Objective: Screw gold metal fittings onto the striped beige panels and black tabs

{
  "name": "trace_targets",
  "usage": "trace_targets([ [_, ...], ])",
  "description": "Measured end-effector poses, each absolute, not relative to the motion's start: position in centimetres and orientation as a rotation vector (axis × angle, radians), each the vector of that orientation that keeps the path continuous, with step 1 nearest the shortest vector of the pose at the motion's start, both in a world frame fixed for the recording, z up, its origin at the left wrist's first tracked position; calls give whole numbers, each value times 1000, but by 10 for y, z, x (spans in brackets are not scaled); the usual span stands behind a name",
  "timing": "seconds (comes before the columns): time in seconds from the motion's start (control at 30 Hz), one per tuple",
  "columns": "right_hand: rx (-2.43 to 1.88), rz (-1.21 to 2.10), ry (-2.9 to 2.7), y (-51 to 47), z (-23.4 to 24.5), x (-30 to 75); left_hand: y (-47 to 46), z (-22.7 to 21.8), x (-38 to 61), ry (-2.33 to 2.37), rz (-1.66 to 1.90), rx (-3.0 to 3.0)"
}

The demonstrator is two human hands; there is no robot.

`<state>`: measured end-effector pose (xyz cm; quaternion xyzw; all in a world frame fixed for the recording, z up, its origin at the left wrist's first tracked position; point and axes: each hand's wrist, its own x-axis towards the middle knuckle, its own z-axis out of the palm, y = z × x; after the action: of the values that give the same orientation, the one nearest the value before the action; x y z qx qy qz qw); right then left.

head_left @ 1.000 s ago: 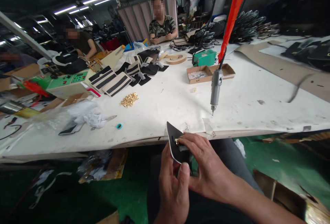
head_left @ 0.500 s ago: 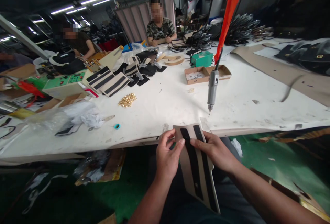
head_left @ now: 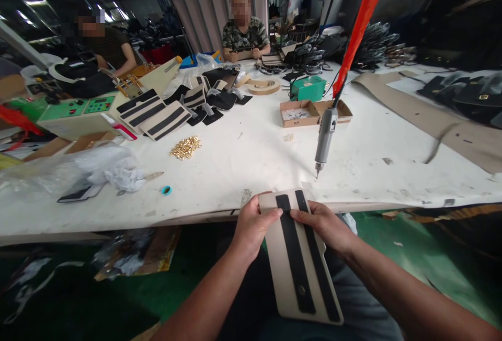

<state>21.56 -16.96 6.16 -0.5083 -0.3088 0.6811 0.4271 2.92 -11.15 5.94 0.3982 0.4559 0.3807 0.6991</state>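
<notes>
At the near edge of the worktop [head_left: 219, 173], holding a beige panel [head_left: 307, 257] with long axis pointing from that edge back toward the body, slanting slightly right. Pinching near the far corners with left hand [head_left: 251, 224] and right hand [head_left: 326, 227], equally near, each closed on it, thumbs on top, other fingers mostly hidden. Showing two black lengthwise strips [head_left: 295, 249] and, low on the left one, a small round metallic-looking disc [head_left: 301, 290].

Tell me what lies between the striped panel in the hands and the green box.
In the head view, from panel to green box: white tabletop, small pale bits, then an open cardboard tray.
</notes>
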Motion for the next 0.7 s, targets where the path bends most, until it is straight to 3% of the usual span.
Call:
trace_targets([
  [0.33,-1704,1491,-1346,-123,65,247,-85,46,47,1248,752,1100],
  [0.7,-1980,1393,-1509,-80,52,244,-59,46,59,1483,496,1454],
])
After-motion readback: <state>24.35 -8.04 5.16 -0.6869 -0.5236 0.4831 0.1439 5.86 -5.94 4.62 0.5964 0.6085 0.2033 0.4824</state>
